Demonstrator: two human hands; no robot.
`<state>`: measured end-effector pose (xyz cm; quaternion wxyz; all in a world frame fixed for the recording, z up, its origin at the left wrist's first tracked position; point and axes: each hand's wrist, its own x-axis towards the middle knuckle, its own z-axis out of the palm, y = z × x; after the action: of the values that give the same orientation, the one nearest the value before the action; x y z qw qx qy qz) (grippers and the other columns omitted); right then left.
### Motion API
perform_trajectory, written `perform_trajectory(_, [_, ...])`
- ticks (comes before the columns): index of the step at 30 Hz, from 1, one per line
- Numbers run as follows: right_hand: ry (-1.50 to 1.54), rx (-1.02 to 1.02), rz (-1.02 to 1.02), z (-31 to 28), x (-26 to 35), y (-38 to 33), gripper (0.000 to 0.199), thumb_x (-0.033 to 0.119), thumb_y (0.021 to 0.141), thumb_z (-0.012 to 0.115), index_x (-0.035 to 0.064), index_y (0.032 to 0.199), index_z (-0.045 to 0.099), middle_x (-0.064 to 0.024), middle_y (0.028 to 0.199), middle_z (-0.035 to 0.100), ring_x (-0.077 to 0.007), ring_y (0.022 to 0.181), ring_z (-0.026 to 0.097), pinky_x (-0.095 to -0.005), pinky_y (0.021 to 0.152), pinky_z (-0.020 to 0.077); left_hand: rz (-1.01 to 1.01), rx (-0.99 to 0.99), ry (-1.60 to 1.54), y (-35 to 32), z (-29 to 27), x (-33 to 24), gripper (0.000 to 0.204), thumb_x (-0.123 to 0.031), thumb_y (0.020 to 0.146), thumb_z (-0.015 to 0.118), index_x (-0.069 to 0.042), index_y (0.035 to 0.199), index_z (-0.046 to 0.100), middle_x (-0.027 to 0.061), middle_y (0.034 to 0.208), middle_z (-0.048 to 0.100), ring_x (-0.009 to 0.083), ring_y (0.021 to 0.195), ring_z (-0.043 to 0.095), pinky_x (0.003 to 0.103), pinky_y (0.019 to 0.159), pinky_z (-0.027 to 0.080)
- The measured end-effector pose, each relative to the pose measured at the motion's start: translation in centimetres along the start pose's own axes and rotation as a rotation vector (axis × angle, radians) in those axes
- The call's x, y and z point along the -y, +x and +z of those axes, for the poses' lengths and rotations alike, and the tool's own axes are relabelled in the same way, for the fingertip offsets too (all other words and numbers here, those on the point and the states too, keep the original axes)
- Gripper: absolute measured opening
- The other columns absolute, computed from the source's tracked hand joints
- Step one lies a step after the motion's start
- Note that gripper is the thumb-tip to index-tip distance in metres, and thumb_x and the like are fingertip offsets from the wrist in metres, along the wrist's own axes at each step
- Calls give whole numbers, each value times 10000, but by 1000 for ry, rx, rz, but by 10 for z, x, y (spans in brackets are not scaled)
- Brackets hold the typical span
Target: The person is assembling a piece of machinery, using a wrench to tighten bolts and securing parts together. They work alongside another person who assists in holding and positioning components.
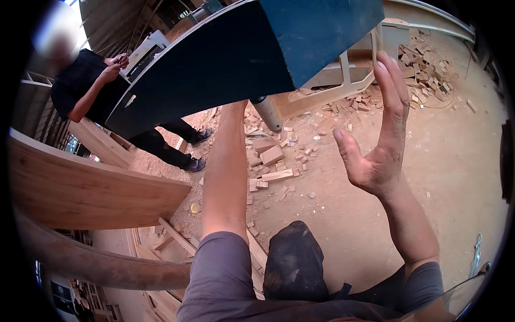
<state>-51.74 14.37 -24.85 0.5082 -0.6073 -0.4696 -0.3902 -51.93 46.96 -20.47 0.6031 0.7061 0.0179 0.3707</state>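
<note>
Blue panel near upright right hand, thumb spread from fingers

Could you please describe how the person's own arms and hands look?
The left sleeve and right sleeve are grey and short, leaving both forearms bare. The right hand wears no glove or visible wristwatch; the left hand is hidden.

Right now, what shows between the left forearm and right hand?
In the head view, wood offcuts on the floor, a grey cylinder and part of a pale wooden frame show between left forearm and right hand.
</note>
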Motion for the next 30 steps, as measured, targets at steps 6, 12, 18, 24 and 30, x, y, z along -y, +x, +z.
perform_trajectory(6, [-88, 782, 517, -77, -63, -150, 667, 37, 751, 719, 9, 1381, 501, -233, 1477, 438, -433, 1394, 402, -481, 1159, 363, 131, -163, 62, 13, 12, 17, 198, 30, 746, 733, -31, 886, 608, 89, 747, 616, 222, 594, 635, 378, 591, 582])
perform_trajectory(12, [27, 1460, 492, -137, -36, -241, 516, 190, 808, 713, 13, 1284, 620, -217, 1375, 571, -374, 1322, 506, -458, 1109, 416, 138, -206, 99, 4, 14, 11, 215, 35, 744, 757, -18, 886, 603, 97, 725, 629, 229, 565, 649, 390, 581, 595])
perform_trajectory(18, [20, 1666, 389, -145, -34, -252, 411, 235, 833, 700, 27, 1186, 667, -162, 1214, 667, -324, 1202, 597, -430, 1051, 443, 60, -186, 137, 4, 10, 12, 104, -26, 766, 770, 34, 772, 686, 116, 707, 664, 235, 604, 667, 372, 625, 575])
perform_trajectory(24, [-75, 1585, 375, -155, -43, -247, 328, 236, 835, 703, 25, 1084, 679, -152, 1121, 690, -310, 1114, 637, -423, 1007, 459, 80, -192, 139, 6, 7, 12, 98, -33, 760, 772, 30, 756, 697, 117, 694, 665, 235, 614, 669, 364, 633, 569])
perform_trajectory(30, [-94, 1646, 358, -154, -41, -245, 295, 243, 839, 698, 33, 1046, 689, -143, 1058, 709, -304, 1069, 660, -415, 980, 475, 74, -156, 122, 3, 7, 13, 98, -41, 758, 774, 26, 750, 703, 113, 700, 667, 235, 615, 669, 364, 637, 576])
